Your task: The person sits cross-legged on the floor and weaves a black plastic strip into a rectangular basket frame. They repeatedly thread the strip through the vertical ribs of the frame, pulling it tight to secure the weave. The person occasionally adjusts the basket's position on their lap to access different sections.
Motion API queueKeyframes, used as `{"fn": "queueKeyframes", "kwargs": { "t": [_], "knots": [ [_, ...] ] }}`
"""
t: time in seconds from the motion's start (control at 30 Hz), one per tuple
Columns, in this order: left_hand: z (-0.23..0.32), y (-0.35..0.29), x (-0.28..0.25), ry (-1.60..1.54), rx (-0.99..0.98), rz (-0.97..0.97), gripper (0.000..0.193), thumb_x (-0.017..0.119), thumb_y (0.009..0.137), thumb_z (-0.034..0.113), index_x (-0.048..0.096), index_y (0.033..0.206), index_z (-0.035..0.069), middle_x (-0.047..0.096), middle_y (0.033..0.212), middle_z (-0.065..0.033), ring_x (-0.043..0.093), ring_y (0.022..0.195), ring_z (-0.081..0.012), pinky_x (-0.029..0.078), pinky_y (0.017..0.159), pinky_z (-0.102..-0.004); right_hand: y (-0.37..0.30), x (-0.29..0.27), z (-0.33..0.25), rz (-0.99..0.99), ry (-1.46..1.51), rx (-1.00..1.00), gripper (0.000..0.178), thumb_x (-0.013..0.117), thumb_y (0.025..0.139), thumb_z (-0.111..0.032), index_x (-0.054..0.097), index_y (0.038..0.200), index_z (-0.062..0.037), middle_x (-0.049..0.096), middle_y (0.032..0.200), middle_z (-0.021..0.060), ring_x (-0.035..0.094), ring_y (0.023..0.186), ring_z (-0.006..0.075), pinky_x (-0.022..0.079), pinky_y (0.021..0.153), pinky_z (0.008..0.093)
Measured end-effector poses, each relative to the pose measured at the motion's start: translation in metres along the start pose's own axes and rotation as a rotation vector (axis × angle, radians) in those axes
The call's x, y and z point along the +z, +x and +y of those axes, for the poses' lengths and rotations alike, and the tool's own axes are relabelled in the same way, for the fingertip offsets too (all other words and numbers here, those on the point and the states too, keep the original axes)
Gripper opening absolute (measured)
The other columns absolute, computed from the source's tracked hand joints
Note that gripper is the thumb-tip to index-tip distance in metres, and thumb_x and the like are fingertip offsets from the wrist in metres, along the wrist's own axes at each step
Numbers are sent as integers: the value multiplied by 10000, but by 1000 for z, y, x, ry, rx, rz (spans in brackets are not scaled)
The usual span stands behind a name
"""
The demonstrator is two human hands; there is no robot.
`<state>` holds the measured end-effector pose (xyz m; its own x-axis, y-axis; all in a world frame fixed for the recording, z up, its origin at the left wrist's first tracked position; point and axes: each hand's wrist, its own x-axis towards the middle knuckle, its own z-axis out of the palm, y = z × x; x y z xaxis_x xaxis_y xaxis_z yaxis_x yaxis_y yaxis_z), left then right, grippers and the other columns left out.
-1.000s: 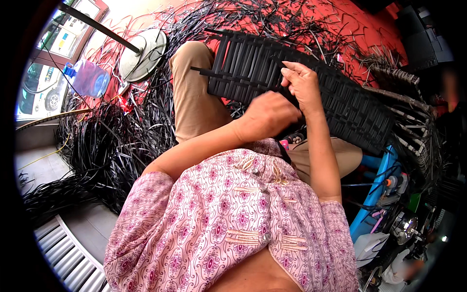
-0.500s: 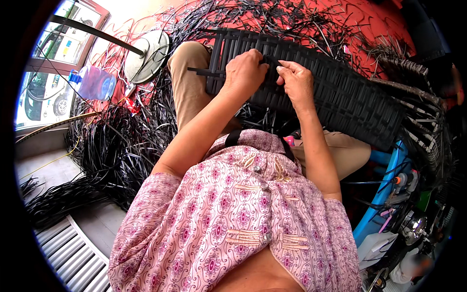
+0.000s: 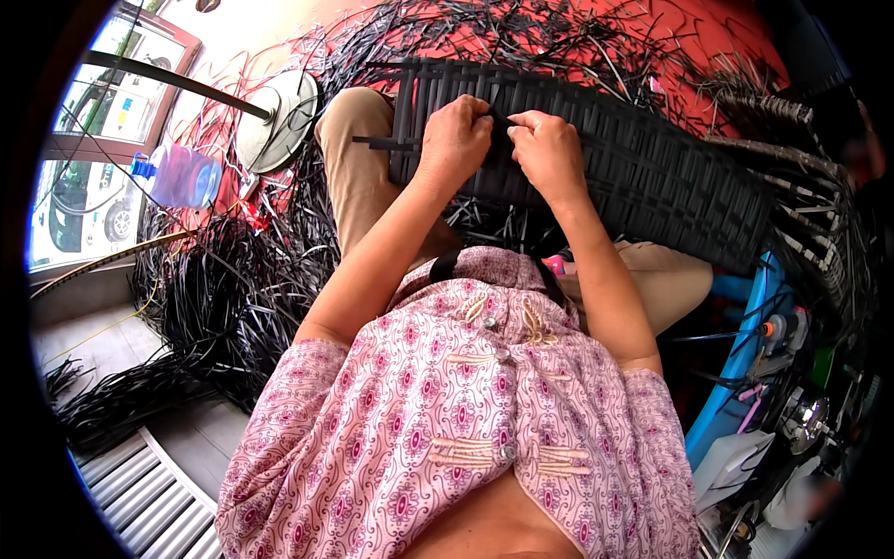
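Note:
Across my lap lies a long panel woven from flat black strips (image 3: 643, 177), with loose strip ends sticking out at its left end. My left hand (image 3: 455, 142) is closed over the panel's left part, thumb and fingers pinching a black strip. Close beside it on the right, my right hand (image 3: 548, 156) is closed too, its fingertips pinching at the same dark strip. Only a small gap parts the two hands. The strip is hard to tell from the black weave behind it, and its ends cannot be made out.
Loose black strips (image 3: 219, 265) lie in heaps to the left and beyond the panel on a red floor (image 3: 670, 37). A round stand base (image 3: 277, 126) and a clear water jug (image 3: 184, 177) stand at the left. At the right are a blue plastic edge (image 3: 736, 373) and cluttered tools.
My right hand has moved slightly left and closed its fingers, which were more spread before. My left hand has shifted a little left. The panel lies nearly the same.

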<state>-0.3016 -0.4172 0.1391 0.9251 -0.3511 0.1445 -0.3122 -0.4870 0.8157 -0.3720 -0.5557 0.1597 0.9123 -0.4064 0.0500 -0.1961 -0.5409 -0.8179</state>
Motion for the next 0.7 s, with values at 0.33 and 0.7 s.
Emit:
{"fn": "queueKeyframes", "kwargs": {
  "t": [0.33,0.7],
  "knots": [
    [21,8,-30,456,232,-171,275,638,905,258,703,1061,40,715,844,-185,701,809,-350,538,764,-441,19,-3,2,-168,-15,53,192,688,851,-197,779,994,-108,733,947,181,708,920,356,557,841,437],
    [-14,22,-84,118,42,-248,205,659,909,217,681,928,14,632,707,-57,606,650,-120,489,612,-309,-3,-23,-44,-77,-392,-146,354,759,800,-190,695,1119,-50,717,1047,176,690,996,332,521,903,443]
  ]
}}
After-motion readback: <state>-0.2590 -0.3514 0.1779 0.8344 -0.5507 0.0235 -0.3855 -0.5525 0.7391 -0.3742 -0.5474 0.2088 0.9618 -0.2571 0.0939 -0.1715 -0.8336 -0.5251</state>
